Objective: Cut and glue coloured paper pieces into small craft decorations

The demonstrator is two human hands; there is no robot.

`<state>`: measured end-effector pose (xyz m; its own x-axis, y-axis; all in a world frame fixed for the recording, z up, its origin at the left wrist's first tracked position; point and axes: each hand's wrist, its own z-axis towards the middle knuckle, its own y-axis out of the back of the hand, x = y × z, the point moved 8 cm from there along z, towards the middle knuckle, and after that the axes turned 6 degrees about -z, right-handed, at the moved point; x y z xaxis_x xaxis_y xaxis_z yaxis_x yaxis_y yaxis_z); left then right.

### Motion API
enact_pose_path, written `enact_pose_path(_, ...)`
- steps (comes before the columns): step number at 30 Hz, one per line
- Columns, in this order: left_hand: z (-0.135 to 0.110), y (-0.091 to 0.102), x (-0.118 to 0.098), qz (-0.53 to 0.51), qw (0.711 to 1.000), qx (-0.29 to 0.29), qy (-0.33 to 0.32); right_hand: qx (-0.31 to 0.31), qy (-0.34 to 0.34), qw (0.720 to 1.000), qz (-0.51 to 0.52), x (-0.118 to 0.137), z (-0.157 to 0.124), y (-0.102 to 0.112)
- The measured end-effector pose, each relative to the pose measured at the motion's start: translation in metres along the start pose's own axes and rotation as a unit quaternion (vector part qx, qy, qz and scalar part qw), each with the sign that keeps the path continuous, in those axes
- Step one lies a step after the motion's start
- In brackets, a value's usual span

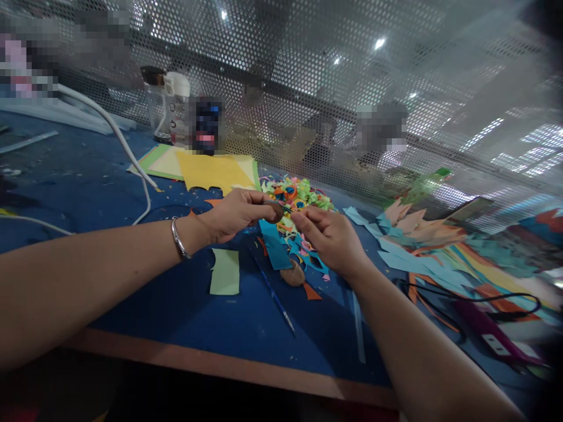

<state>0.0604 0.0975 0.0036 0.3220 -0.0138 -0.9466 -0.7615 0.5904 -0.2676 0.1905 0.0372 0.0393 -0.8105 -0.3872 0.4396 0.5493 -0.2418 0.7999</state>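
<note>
Both my hands meet above the middle of the blue table [132, 293]. My left hand [237, 214], a metal bangle [179, 239] on its wrist, is closed with fingertips pinching a small dark brown piece [275, 210]. My right hand [329, 234] is closed too, its thumb and forefinger pinched at the same small piece or a thin strip from it; I cannot tell exactly which. A teal paper piece [275, 246] lies just below the hands. Behind them sits a heap of colourful paper scraps [299, 193].
A pale green paper [225, 271], a thin blue pen-like tool [277, 299] and a brown oval piece [294, 274] lie near the front. Yellow sheets [215, 170], a bottle [169, 111], a white cable [123, 143]; cut paper shapes [422, 240] and a purple tool [488, 328] at right. Mesh screen behind.
</note>
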Motion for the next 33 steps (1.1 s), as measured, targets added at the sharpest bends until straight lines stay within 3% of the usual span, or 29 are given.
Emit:
enact_pose_path(12, 0.0022, 0.0028, 0.0037, 0.058, 0.998, 0.009, 0.015, 0.005, 0.002, 1.000, 0.009, -0.0035, -0.0007, -0.0026)
enact_pose_path(33, 0.0004, -0.0013, 0.0053, 0.043, 0.997, 0.032, 0.059, 0.026, -0.023, 0.999, -0.012, -0.0072, 0.0021, -0.0053)
